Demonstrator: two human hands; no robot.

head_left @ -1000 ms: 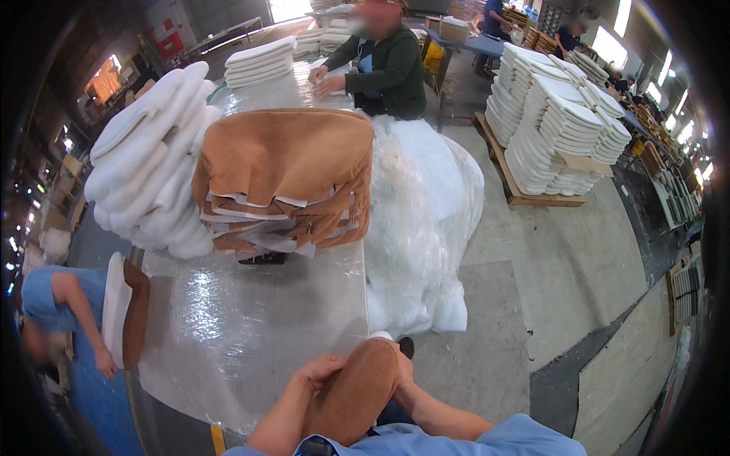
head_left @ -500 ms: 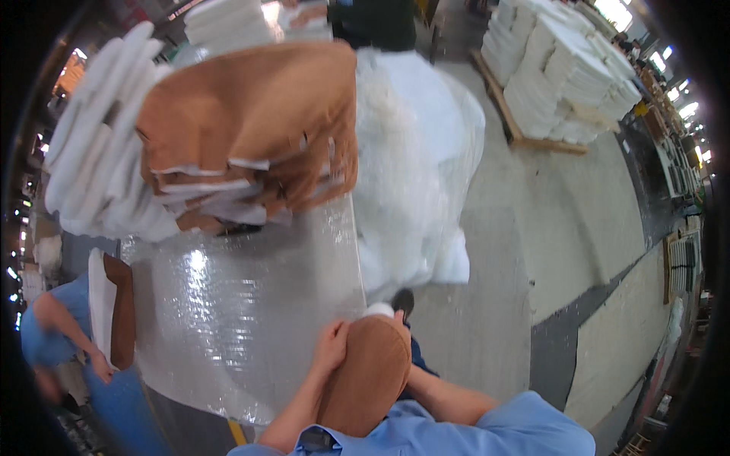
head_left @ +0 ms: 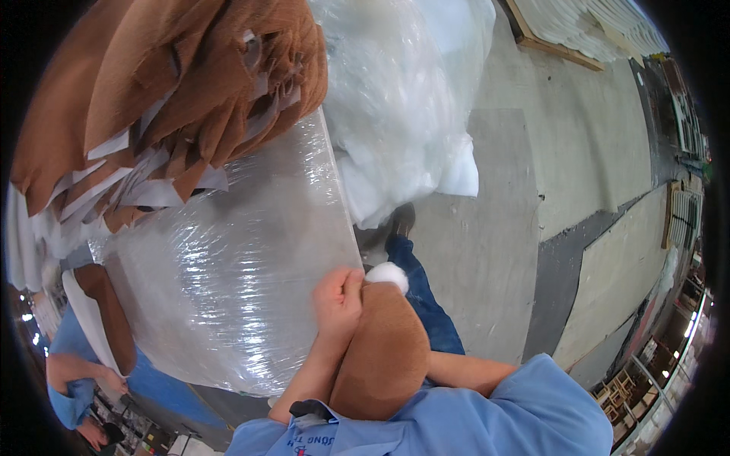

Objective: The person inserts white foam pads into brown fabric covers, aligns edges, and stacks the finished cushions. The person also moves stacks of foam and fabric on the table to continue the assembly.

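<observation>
1. Your left hand (head_left: 338,300) is closed on the upper edge of the brown fabric cover (head_left: 384,353), fingers curled over the edge just beside the white filling (head_left: 386,275) that shows at the cover's top.
2. The brown fabric cover sits upright against your chest, between your two forearms, just off the near right corner of the wrapped table (head_left: 228,281). Its rounded body widens downward and ends at your blue shirt (head_left: 487,418).
3. Your right hand is hidden behind the cover; only the right forearm (head_left: 471,372) shows, lying across below the cover's right side. You cannot tell whether that hand is open or closed.
4. The white filling is a small rounded tuft, touching the cover's top edge and standing next to your left fingertips.
5. The wrapped table is covered in shiny clear plastic film (head_left: 190,251), wrinkled and reflecting the overhead light.
6. A pile of brown covers (head_left: 175,83) with white linings lies on the far left part of the table, well apart from your hands.
7. A large clear bag of white filling (head_left: 403,99) stands at the far right edge of the table, resting on the grey concrete floor (head_left: 517,197).
8. Your leg in blue jeans (head_left: 426,296) and a dark shoe (head_left: 399,224) show below the tuft.
9. At the left rim, another person in blue (head_left: 72,380) holds a brown-and-white panel (head_left: 99,319).
</observation>
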